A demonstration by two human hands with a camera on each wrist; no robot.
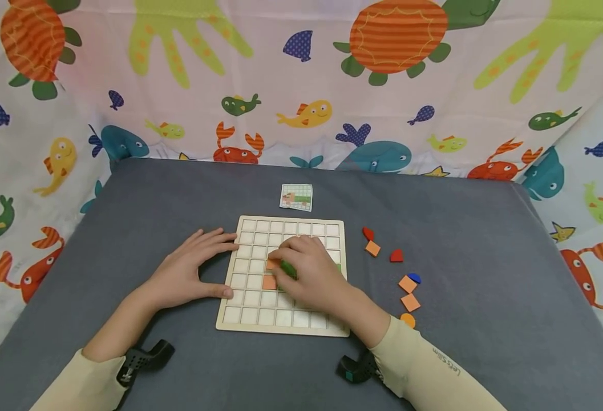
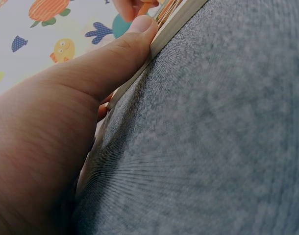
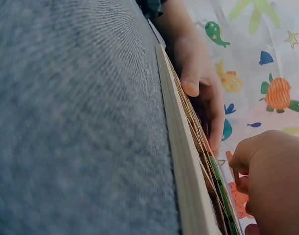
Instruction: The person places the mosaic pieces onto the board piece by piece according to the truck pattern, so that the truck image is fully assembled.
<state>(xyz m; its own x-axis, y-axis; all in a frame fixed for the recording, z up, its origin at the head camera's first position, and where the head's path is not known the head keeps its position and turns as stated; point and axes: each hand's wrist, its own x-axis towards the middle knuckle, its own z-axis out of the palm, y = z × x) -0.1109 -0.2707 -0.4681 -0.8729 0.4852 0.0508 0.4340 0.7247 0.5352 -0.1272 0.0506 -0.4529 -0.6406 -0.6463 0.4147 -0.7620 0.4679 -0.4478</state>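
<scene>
- My right hand (image 1: 311, 274) hovers over the grid board, fingers curled, pinching a thin orange tile (image 3: 231, 162). If my grip slackens, it could drop askew across a grid ridge.
- Just under my fingers, a green piece (image 1: 288, 269) and another orange tile (image 1: 269, 282) sit on the board; a low knuckle could nudge either out of its square. My palm hides some squares, so a wrong choice is possible.
- My left hand (image 1: 180, 277) lies with fingers spread and straight, fingertips and thumb against the left rim of the board (image 1: 280, 331). If it eased off, a sideways push could slide the board on the cloth.
- My right sleeve (image 1: 419, 359) passes just beside an orange disc (image 1: 408, 320); drawing the elbow outward could sweep it away.
- The loose pieces, including a red piece (image 1: 396, 256) and a blue piece (image 1: 414, 278), crowd the near right, but beyond them the table (image 1: 486, 240) offers wide room.
- Past the far rim lies a picture card (image 1: 296, 197), near the table's back edge; a long reach could brush it.
</scene>
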